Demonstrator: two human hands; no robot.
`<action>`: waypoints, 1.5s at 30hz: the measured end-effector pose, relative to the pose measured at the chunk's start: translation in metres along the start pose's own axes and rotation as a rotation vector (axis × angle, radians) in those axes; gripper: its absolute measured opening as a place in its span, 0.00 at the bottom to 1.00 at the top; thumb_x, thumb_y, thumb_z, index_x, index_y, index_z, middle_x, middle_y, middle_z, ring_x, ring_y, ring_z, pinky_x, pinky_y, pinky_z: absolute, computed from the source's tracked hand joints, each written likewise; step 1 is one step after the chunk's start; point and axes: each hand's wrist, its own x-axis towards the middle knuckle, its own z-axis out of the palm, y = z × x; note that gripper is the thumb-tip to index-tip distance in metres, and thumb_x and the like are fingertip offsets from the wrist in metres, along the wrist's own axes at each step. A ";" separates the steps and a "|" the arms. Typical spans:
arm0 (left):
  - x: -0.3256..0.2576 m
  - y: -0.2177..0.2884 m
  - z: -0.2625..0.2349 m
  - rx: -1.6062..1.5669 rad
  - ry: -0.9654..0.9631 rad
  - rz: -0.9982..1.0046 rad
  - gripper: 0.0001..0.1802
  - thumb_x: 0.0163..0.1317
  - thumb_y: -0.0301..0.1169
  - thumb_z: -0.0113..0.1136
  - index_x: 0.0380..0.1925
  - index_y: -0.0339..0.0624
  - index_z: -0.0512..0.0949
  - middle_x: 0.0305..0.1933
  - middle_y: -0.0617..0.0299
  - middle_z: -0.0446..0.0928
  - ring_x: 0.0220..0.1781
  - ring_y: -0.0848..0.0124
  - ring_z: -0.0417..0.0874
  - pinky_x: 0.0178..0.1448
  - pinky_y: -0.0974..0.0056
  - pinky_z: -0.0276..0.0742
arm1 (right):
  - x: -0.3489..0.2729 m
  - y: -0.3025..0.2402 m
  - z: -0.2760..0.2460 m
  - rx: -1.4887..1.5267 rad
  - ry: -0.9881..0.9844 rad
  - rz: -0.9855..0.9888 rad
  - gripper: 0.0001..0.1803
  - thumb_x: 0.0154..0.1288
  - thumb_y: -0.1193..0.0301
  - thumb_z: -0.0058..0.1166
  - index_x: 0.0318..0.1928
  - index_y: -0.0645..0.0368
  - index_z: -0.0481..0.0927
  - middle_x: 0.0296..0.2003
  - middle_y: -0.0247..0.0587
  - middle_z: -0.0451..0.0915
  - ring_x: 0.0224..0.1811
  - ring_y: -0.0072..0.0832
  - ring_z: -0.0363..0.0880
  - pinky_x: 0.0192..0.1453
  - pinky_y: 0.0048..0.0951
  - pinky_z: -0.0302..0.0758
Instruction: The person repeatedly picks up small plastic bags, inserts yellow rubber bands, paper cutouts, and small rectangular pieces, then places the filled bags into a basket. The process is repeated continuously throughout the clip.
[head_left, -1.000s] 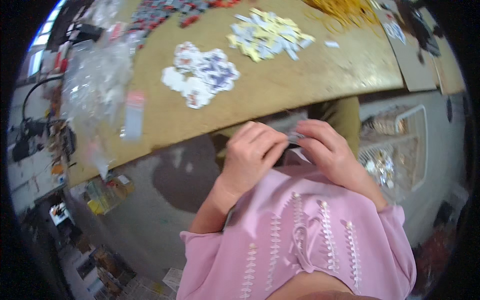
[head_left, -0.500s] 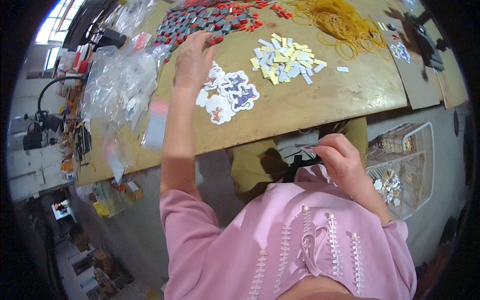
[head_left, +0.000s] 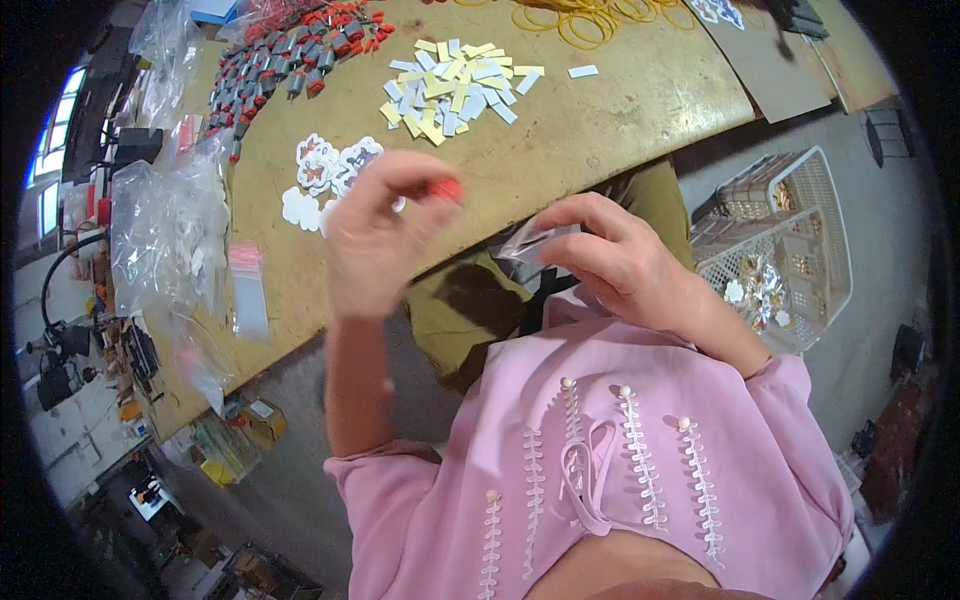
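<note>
My left hand (head_left: 375,245) is raised over the near edge of the table, its fingers closed on a small red part (head_left: 446,189). Most of that part is hidden by the fingers, and the hand is slightly blurred. Closed too, my right hand (head_left: 630,260) pinches a small clear plastic bag (head_left: 520,243) just off the table edge, above my lap. The bag's mouth faces toward my left hand. Behind my left hand lie die-cut cartoon stickers (head_left: 318,165), some showing white. Farther back is a heap of small grey-and-red parts (head_left: 285,65).
Yellow and white strips (head_left: 465,85) are heaped mid-table, with yellow looped cords (head_left: 570,25) behind. Flat zip bags (head_left: 248,300) lie at the left edge beside a large crumpled plastic bag (head_left: 150,230). A white basket (head_left: 838,230) stands to the right, below table height.
My left hand has come back from the grey-and-red heap toward me, now with a red part in it. My right hand has moved left with the clear bag. The view has shifted.
</note>
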 end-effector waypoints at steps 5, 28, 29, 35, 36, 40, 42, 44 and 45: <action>-0.018 -0.022 0.025 0.179 -0.243 0.424 0.13 0.59 0.19 0.74 0.44 0.43 0.89 0.45 0.60 0.88 0.50 0.63 0.85 0.56 0.61 0.79 | 0.004 -0.002 0.007 0.143 -0.053 -0.015 0.18 0.54 0.84 0.63 0.47 0.61 0.82 0.56 0.53 0.81 0.55 0.50 0.84 0.56 0.40 0.84; 0.159 -0.062 -0.071 0.848 0.262 0.239 0.13 0.68 0.34 0.70 0.48 0.38 0.89 0.37 0.56 0.88 0.36 0.68 0.87 0.45 0.62 0.82 | -0.026 0.012 0.002 0.037 0.013 0.075 0.12 0.57 0.84 0.66 0.43 0.65 0.83 0.51 0.49 0.83 0.52 0.47 0.86 0.53 0.39 0.86; 0.167 -0.065 -0.071 0.912 0.271 0.256 0.14 0.67 0.35 0.71 0.46 0.38 0.89 0.38 0.53 0.88 0.36 0.64 0.88 0.45 0.59 0.83 | -0.026 0.014 0.002 0.058 0.024 0.112 0.12 0.58 0.84 0.66 0.43 0.64 0.83 0.51 0.49 0.83 0.52 0.47 0.86 0.53 0.39 0.86; 0.169 -0.051 -0.057 1.297 0.237 0.092 0.10 0.65 0.36 0.69 0.39 0.42 0.88 0.40 0.55 0.89 0.45 0.57 0.90 0.52 0.53 0.84 | -0.029 0.024 -0.007 0.075 0.073 0.164 0.10 0.63 0.83 0.64 0.45 0.63 0.82 0.52 0.49 0.83 0.53 0.47 0.85 0.53 0.40 0.85; 0.162 -0.044 -0.052 1.314 0.239 0.045 0.10 0.65 0.35 0.70 0.40 0.42 0.88 0.39 0.56 0.89 0.43 0.60 0.90 0.51 0.55 0.84 | -0.028 0.023 -0.010 0.071 0.081 0.161 0.10 0.63 0.83 0.64 0.45 0.63 0.82 0.52 0.49 0.83 0.53 0.47 0.85 0.54 0.40 0.85; 0.113 -0.008 -0.028 0.649 0.154 -0.128 0.11 0.66 0.30 0.72 0.44 0.37 0.88 0.36 0.63 0.89 0.41 0.76 0.87 0.48 0.67 0.82 | -0.023 0.026 -0.014 0.054 0.104 0.116 0.12 0.62 0.83 0.64 0.46 0.62 0.82 0.53 0.48 0.83 0.55 0.48 0.84 0.56 0.40 0.84; 0.075 0.010 0.004 0.262 -0.051 -0.024 0.08 0.68 0.24 0.69 0.45 0.35 0.87 0.40 0.67 0.87 0.42 0.80 0.84 0.48 0.71 0.79 | -0.019 0.022 -0.018 0.019 0.101 0.103 0.13 0.60 0.81 0.64 0.46 0.62 0.81 0.54 0.49 0.83 0.55 0.48 0.84 0.56 0.39 0.84; 0.038 0.026 0.032 0.219 -0.207 0.072 0.09 0.63 0.21 0.71 0.44 0.41 0.87 0.42 0.65 0.87 0.46 0.75 0.85 0.53 0.67 0.79 | -0.016 0.019 -0.018 0.024 0.103 0.083 0.12 0.61 0.80 0.63 0.46 0.62 0.81 0.54 0.49 0.82 0.55 0.48 0.84 0.57 0.39 0.84; 0.032 0.018 0.035 0.225 -0.329 0.259 0.12 0.60 0.20 0.73 0.44 0.43 0.88 0.45 0.63 0.87 0.51 0.69 0.86 0.57 0.63 0.79 | -0.014 0.016 -0.016 0.031 0.100 0.064 0.12 0.61 0.80 0.63 0.46 0.62 0.81 0.55 0.49 0.82 0.56 0.48 0.84 0.57 0.39 0.84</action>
